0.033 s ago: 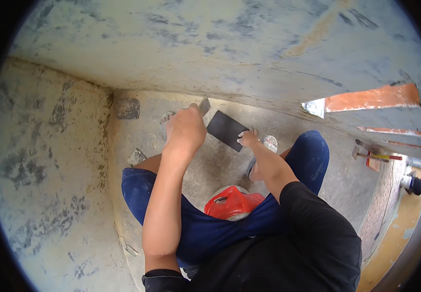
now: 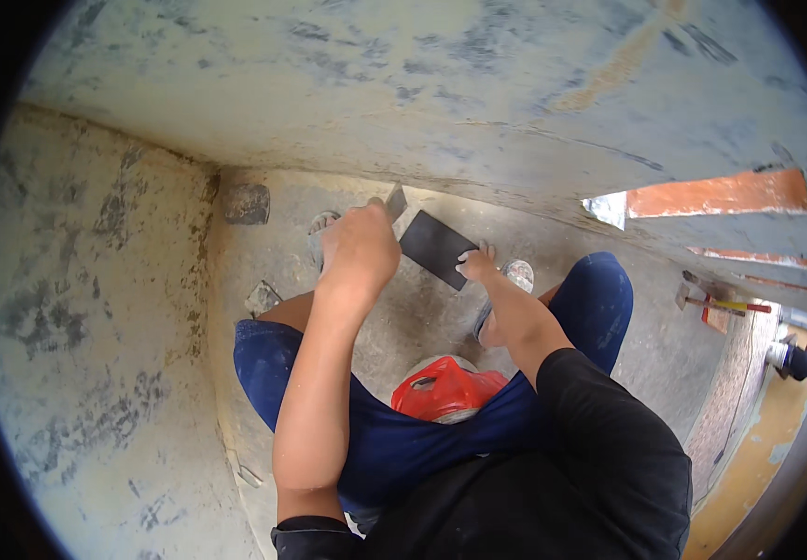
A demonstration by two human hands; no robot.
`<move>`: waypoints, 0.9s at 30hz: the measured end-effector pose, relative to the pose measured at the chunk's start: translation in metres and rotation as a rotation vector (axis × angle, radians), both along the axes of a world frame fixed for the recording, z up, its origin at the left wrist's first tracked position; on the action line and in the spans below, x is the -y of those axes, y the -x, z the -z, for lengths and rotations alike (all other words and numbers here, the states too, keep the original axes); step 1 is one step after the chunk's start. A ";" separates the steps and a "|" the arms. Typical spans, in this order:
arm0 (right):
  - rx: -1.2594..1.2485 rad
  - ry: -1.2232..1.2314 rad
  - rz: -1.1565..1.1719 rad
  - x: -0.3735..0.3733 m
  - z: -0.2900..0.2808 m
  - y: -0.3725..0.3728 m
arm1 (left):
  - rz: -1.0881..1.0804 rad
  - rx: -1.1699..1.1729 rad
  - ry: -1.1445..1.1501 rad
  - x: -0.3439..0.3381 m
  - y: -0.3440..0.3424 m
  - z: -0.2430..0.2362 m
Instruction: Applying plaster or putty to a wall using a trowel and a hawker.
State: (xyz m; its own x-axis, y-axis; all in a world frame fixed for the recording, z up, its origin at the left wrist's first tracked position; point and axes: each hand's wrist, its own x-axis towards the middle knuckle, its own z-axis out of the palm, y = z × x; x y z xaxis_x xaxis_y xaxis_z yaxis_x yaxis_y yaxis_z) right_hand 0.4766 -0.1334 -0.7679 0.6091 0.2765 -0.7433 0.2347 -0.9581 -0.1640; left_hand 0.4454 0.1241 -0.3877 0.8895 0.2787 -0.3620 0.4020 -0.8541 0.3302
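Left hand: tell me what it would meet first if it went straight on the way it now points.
Past the flat-bladed tool in its grip, the left hand would likely meet the wall ahead first, low down near the floor; whether there is any gap is unclear.

Renovation site: patchy, smudged walls (image 2: 347, 93), bare concrete floor (image 2: 651, 359).

The left hand (image 2: 361, 245) is curled, back upward, forearm (image 2: 315, 401) extended far; the right hand (image 2: 476, 265) is held slightly nearer.

Left fingers (image 2: 375, 204) grip a bladed tool (image 2: 396, 202), right fingers (image 2: 486, 250) a black plate (image 2: 435, 246).
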 end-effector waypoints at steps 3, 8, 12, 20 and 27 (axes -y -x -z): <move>-0.007 0.055 -0.013 0.002 0.004 -0.003 | 0.039 -0.091 0.002 0.004 -0.008 -0.005; 0.010 0.105 0.001 0.036 0.026 -0.006 | 0.083 -0.064 0.017 0.020 -0.022 -0.006; 0.079 0.003 0.232 0.003 -0.003 0.023 | 0.059 -0.176 -0.020 0.011 -0.013 -0.006; 0.344 -0.027 0.333 0.052 0.013 -0.036 | 0.181 -0.008 -0.030 0.040 -0.036 -0.020; -0.509 -0.659 0.696 0.023 -0.179 -0.068 | 0.082 -0.080 0.211 0.015 -0.019 0.001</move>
State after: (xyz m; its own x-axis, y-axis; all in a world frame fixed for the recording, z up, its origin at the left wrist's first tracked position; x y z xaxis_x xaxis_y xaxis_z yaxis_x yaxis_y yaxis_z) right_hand 0.5447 -0.1560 -0.5886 0.4491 0.4267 -0.7850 -0.5675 -0.5424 -0.6195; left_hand 0.4645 0.1096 -0.3886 0.8723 0.1178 -0.4746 0.3664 -0.8002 0.4749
